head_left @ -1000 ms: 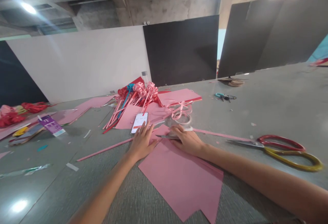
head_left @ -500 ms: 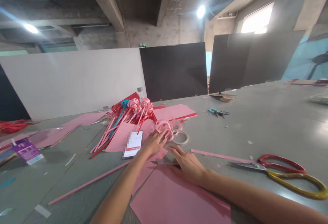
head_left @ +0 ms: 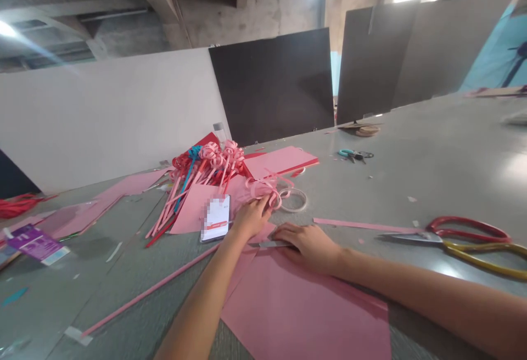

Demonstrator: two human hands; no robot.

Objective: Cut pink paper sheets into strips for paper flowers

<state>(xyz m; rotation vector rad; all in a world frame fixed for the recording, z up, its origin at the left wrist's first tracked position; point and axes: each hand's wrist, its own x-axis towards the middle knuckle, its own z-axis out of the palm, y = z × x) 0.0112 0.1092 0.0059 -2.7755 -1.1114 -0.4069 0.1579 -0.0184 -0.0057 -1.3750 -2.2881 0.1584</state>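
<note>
My left hand (head_left: 249, 217) reaches forward onto a curled pink ribbon loop (head_left: 263, 189), fingers closing around it, just right of a phone (head_left: 216, 218). My right hand (head_left: 308, 246) lies flat on the far edge of a large pink paper sheet (head_left: 304, 310), pressing a metal blade or ruler (head_left: 269, 244) whose tip sticks out to the left. A clear tape ring (head_left: 293, 200) lies just beyond both hands.
A pile of pink and red ribbon sticks (head_left: 197, 176) and pink sheets (head_left: 280, 161) sits behind the phone. Large red-and-yellow scissors (head_left: 465, 239) lie to the right, small teal scissors (head_left: 354, 155) farther back. Pink strips (head_left: 152, 290) and a purple package (head_left: 35, 242) lie on the left.
My left hand left the pink sheet and moved forward to the ribbon loop. My right hand stayed on the sheet and blade. The camera view shifted up, then back down.
</note>
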